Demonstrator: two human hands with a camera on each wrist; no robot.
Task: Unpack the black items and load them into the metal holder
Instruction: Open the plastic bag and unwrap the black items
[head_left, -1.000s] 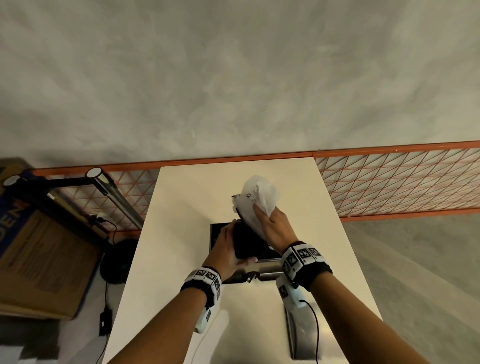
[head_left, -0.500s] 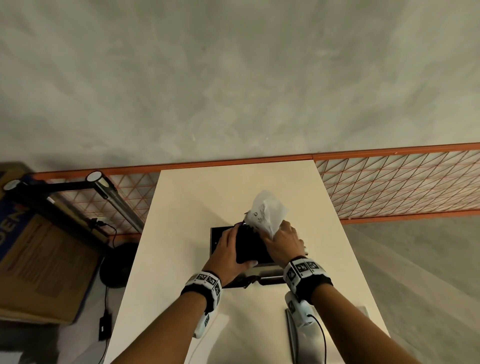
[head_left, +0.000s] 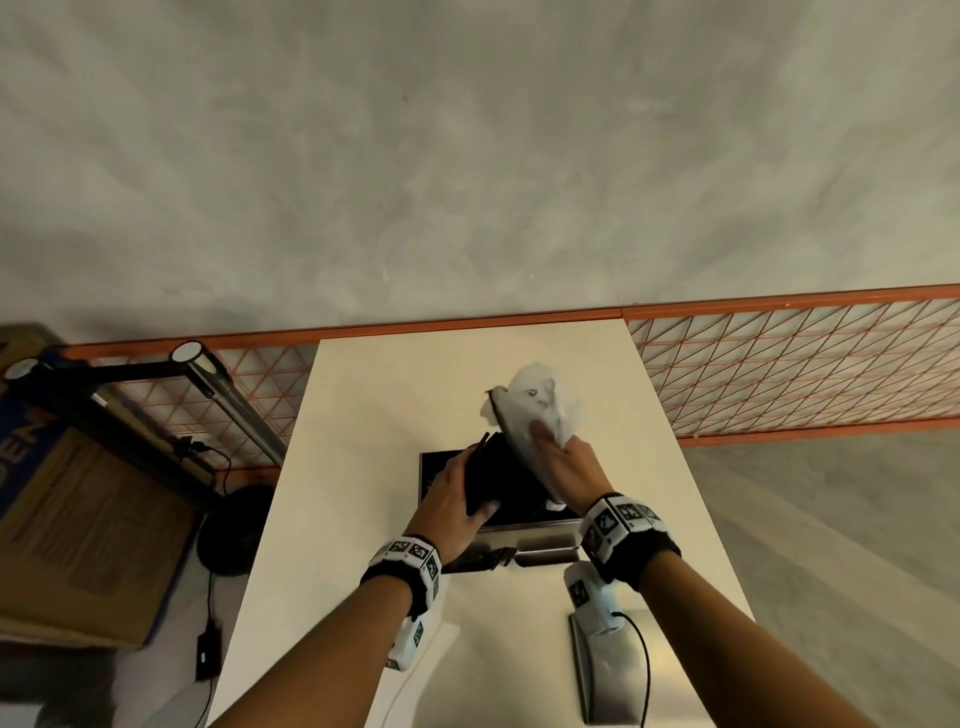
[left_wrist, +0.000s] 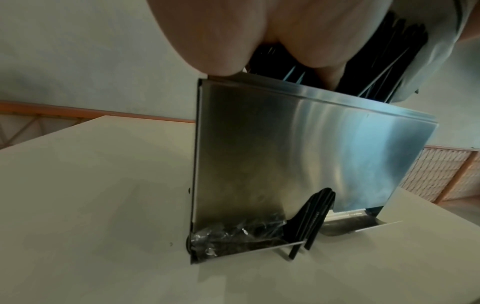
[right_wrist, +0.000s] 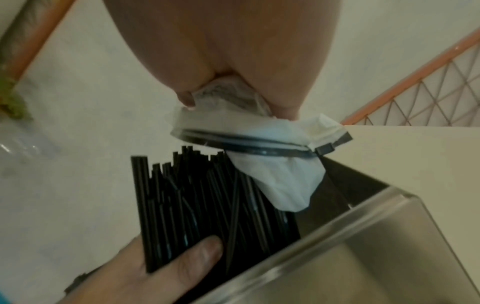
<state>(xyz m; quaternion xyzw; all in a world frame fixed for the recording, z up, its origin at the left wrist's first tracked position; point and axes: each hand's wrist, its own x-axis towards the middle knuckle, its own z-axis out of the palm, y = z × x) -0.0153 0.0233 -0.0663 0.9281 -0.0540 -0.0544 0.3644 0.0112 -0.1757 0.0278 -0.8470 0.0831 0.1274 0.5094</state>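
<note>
A bundle of black straws (head_left: 501, 470) stands tilted in the open top of the metal holder (head_left: 530, 538) at the table's middle. My left hand (head_left: 454, 496) grips the bundle's left side, thumb across the straws (right_wrist: 197, 195). My right hand (head_left: 566, 460) pinches a white wrapper (head_left: 540, 405) just above and to the right of the bundle; its mouth, ringed by a black tie, hangs over the straw tips (right_wrist: 280, 185). In the left wrist view the holder's steel front (left_wrist: 298, 154) shows, with a few black straws (left_wrist: 311, 216) poking out of its bottom slot.
Crumpled clear plastic (left_wrist: 233, 236) lies in the holder's bottom tray. A flat metal plate (head_left: 613, 670) lies on the white table (head_left: 363, 415) near my right forearm. An orange mesh fence (head_left: 779, 374) runs behind, and a cardboard box (head_left: 78, 519) and a black stand (head_left: 130, 374) are on the left.
My right hand dipped toward the holder with the wrapper, then lifted it up and away again, baring more of the straws. My left hand kept its grip on the bundle.
</note>
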